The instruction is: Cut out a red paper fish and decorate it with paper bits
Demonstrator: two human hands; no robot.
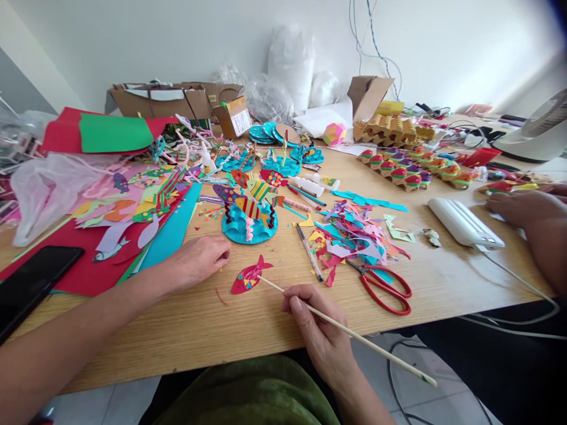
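Red paper was where the action was: a small fish [248,277], striped and dotted with coloured bits, lay flat just below the middle of the frame, between the two hands. Up and to its left, the left hand [201,260] rested on the desk [168,342], fingers curled in together, near the fish but not touching it. And down to its right came the right hand [316,319], thumb and fingers clamped on a pale thin stick [367,342]! The tip met the fish close to its tail, while the long end slanted off to the lower right.

Wood grain showed along the near edge of the desk; beyond it, a real crowd. Just above the fish stood a blue round base [266,227] topped with patterned fish. Right of centre, a pen [310,252] lay beside a heap of paper scraps [354,236], with red-handled scissors [370,273] just below. A black phone [39,283] sat at lower left, a white power bank [464,223] at right, and near it another person's hand [522,206] reached in. Across the top, cardboard boxes [163,101] and clear plastic bags [290,65] lined up before a pale wall [177,41], and tiled floor [128,401] peeked out at the bottom.
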